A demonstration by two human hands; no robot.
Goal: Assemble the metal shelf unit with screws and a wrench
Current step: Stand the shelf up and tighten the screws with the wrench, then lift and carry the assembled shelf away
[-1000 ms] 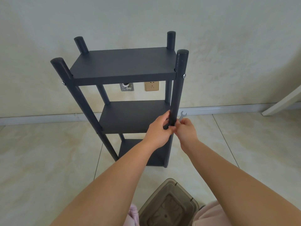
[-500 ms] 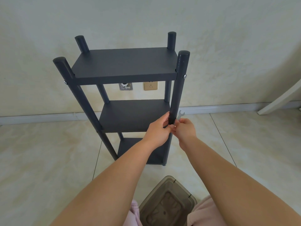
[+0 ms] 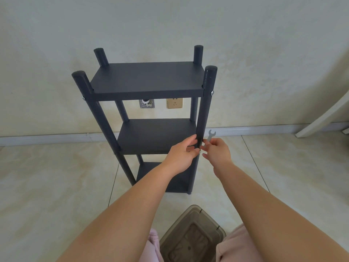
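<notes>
A dark grey metal shelf unit (image 3: 147, 80) with three shelves and four round posts stands upright on the tiled floor by the wall. My left hand (image 3: 182, 155) grips the near right post (image 3: 204, 110) at the level of the middle shelf. Just right of that post, my right hand (image 3: 217, 151) pinches a small silver wrench (image 3: 210, 136), its open jaw pointing up. Silver screw heads (image 3: 212, 93) show on the front posts at the top shelf. The screw at the middle shelf corner is mostly hidden by my fingers.
A brown translucent plastic box (image 3: 190, 237) sits on the floor between my knees. Two wall sockets (image 3: 174, 103) lie behind the shelf unit. A white slanted board (image 3: 324, 118) leans at the right edge. A baseboard (image 3: 56, 138) runs along the wall.
My right hand has drawn slightly away from the post to the right, with the wrench now clear of it. The left hand stays on the post.
</notes>
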